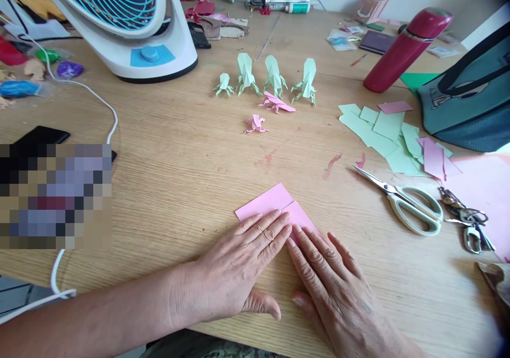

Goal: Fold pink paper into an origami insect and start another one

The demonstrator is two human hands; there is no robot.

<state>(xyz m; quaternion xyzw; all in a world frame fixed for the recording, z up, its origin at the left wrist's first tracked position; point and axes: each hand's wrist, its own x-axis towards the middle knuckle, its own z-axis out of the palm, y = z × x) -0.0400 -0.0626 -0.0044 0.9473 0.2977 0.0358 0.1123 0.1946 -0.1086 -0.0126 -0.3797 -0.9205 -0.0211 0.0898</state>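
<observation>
A folded piece of pink paper (271,197) lies flat on the wooden table, with a crease or folded edge running across it. My left hand (247,257) rests flat on its lower left part, fingers stretched out and thumb apart. Palm down, my right hand (330,278) lies on the paper's lower right edge, its fingers extended. The fingertips of both hands nearly meet over the paper and hide its near part. Neither hand grips anything. Beyond them stand a small pink origami figure (256,124) and a longer pink one (277,103).
Several green origami figures (273,74) stand behind the pink ones. Scissors (398,196), keys (470,220), paper scraps (390,129), a red thermos (406,52) and a bag (470,92) are at right. A white fan (159,60) and its cord (95,92) occupy the left.
</observation>
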